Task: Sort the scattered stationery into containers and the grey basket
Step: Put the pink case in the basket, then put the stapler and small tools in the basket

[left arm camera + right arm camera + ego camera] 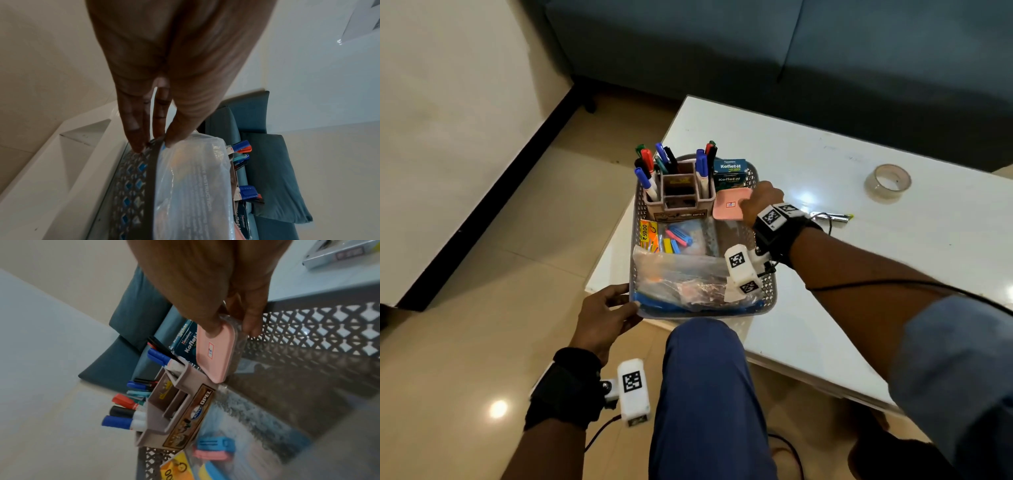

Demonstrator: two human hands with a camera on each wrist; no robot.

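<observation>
The grey basket point(636, 226) sits on the near left corner of the white table point(859, 154), full of stationery. My left hand point(627, 297) pinches the basket's near left corner. In the left wrist view, that left hand point(155, 142) has its thumb on the rim point(150, 186) and its fingers on the lattice wall outside. My right hand point(753, 205) grips a clear box with a pink lid point(729, 205) at the basket's far right. The right wrist view shows this hand point(232, 330) with the thumb on the lid point(213, 353) and the fingers under the box.
Inside the basket are a pen holder point(678, 205) with several markers, a Koflet-H box point(731, 173), coloured clips point(678, 236) and a plastic bag point(681, 274). A tape roll point(888, 181) and a small silver item point(832, 216) lie on the table. A sofa point(756, 51) stands behind it. My knee point(702, 377) is in front.
</observation>
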